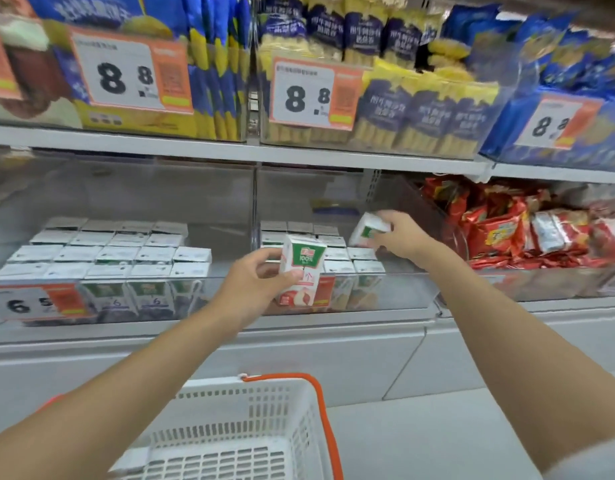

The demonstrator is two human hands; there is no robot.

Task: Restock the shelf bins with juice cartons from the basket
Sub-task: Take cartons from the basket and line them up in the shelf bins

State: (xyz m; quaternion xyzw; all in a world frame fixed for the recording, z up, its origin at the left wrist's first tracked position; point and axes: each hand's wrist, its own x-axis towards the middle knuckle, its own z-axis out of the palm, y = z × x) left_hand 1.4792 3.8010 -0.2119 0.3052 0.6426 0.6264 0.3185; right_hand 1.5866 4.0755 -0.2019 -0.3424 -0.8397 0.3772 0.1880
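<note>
The left grip (pixel 261 277) holds an upright juice carton (pixel 301 271) in front of the middle bin (pixel 403 292). The right grip (pixel 401 237) holds a tilted carton (pixel 368 230) over its far right gap. Dropped too early, it could tip onto the rows.

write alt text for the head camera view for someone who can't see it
A person's left hand holds an upright juice carton in front of a clear shelf bin of cartons, while the right hand holds a second carton tilted above the bin's unfilled right side. A white basket with an orange handle sits below.
</note>
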